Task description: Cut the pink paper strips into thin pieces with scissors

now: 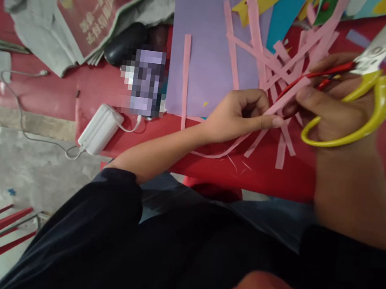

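Observation:
A pink paper strip stretches between my two hands. My left hand pinches its lower end between thumb and curled fingers. At its upper end, the thumb and fingers of my right hand are closed on it. Scissors with yellow handles also hang on my right hand, a loop around its thumb side and the metal blades pointing up and right. A thin red piece runs from near the scissors' pivot past my fingers; what it is, I cannot tell. Loose pink strips lie crisscrossed beneath and beyond my hands.
A purple sheet lies on the red tabletop, with yellow and blue paper behind. Leftward are a white power bank with cables, a blurred-out phone, a black mouse-like object and printed paper.

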`<state>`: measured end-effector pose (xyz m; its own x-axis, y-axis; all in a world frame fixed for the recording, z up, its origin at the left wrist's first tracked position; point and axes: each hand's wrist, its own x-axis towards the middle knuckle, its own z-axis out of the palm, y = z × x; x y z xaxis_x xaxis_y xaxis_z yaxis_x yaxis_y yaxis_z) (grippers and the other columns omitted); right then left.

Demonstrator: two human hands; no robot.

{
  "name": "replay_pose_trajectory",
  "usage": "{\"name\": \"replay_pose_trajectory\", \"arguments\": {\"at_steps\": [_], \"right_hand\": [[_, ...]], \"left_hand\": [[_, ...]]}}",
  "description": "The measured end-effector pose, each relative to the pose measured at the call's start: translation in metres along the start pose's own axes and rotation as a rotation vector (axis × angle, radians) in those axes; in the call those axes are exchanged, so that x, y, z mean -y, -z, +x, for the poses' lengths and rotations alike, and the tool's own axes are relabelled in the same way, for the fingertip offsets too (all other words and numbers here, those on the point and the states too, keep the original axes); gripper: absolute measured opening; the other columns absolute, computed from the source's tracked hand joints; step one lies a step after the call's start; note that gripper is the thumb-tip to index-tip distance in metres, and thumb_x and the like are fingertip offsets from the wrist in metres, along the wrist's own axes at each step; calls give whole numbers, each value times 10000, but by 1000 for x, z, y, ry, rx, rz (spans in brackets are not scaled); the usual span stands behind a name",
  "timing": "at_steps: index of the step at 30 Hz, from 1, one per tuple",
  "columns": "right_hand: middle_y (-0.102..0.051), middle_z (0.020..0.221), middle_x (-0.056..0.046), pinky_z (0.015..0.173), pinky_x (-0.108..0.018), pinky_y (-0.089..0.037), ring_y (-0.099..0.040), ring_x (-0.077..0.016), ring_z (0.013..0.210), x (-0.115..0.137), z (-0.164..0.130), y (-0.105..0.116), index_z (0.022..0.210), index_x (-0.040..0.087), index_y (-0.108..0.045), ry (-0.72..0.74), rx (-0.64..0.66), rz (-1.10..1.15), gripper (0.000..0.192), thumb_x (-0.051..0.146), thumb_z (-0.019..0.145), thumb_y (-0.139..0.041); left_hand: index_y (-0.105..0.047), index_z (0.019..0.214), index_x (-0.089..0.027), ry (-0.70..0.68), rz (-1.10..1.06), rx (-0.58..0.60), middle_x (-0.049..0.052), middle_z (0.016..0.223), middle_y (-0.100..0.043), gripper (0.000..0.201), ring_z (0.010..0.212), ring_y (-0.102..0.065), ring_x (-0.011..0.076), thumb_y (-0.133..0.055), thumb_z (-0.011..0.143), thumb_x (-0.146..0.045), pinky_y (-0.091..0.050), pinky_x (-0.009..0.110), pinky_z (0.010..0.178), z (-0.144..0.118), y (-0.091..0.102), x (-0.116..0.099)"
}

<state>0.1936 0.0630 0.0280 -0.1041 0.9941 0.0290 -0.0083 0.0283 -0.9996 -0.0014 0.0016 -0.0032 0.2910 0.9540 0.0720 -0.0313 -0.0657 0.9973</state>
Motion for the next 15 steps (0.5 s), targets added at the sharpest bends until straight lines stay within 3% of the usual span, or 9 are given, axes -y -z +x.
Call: {"name": "replay_pose_trajectory", "arguments": {"at_steps": [4, 8, 12, 15], "right_hand": [[-713, 652, 44, 455, -405, -583, -636, -195, 467, -10, -4, 5, 963, 329, -775, -37, -32, -54, 655, 595, 458, -1095], [-698, 727, -14, 639, -441, -677, -721, -215, 660, -10, -13, 7, 691, 274, -755, 40, -18, -157, 395, 512, 585, -1052], [-756, 848, -29, 708, -437, -663, -700, -196, 697, -8, -23, 7, 741, 263, -751, 31, 26, -261, 378, 362, 574, -1075], [-774, 892, -48, 692, -424, -648, -662, -168, 659, -7, -26, 5, 646, 238, -705, 16, 33, -284, 388, 368, 606, -1068]], "left_hand": [[-574, 861, -202, 28, -213, 60, -42, 768, -536, 599, 672, -535, 87, -859, 918, -726, -434, 272, 629, 7, 2, 7], [-583, 861, -197, 117, -280, 84, -36, 777, -561, 610, 695, -561, 88, -909, 860, -713, -469, 270, 638, 8, 0, 5], [-512, 865, -208, 236, -353, 135, -53, 717, -560, 634, 634, -596, 76, -877, 873, -727, -487, 257, 586, 3, -2, -5], [-492, 879, -207, 305, -412, 204, -45, 707, -616, 638, 599, -621, 61, -804, 909, -762, -510, 245, 565, 1, -1, -12]]}}
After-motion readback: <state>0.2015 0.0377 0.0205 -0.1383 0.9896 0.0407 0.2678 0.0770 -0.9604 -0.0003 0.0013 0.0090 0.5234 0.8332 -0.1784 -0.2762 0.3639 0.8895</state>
